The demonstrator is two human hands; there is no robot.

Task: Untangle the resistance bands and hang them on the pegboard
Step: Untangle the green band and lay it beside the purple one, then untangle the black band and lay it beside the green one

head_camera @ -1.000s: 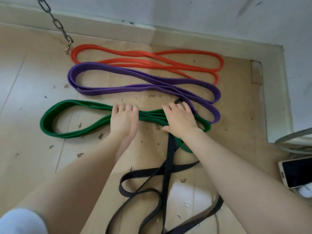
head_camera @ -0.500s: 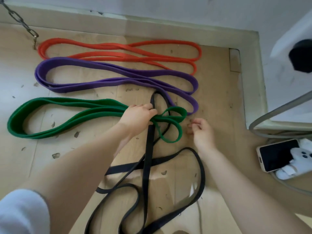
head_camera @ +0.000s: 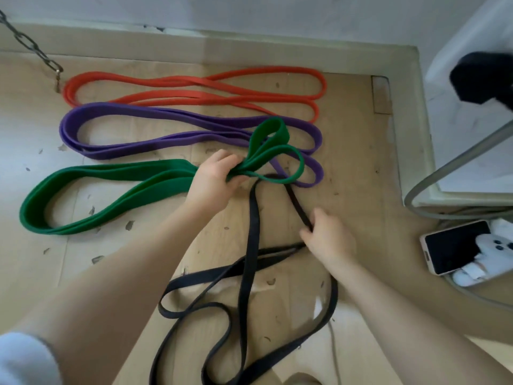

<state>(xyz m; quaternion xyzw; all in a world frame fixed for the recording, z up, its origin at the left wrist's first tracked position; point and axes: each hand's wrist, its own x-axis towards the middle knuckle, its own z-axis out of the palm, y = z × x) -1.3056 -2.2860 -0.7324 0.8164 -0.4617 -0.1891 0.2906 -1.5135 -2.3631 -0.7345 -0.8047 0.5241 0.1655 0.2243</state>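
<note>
Untangling step: green band point(head_camera: 105, 187) on the floor is gripped at its bunched right end by the left hand point(head_camera: 215, 180), black band point(head_camera: 249, 262) looped through it is pinched by the right hand point(head_camera: 327, 237); pulling the black loop free is likely needed next.

Black band point(head_camera: 251, 245) cut off at the bottom edge

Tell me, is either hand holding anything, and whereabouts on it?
Left hand grips the green band at its bunched middle, near its right loops. Right hand pinches one strand of the black band below the loop's top.
</note>
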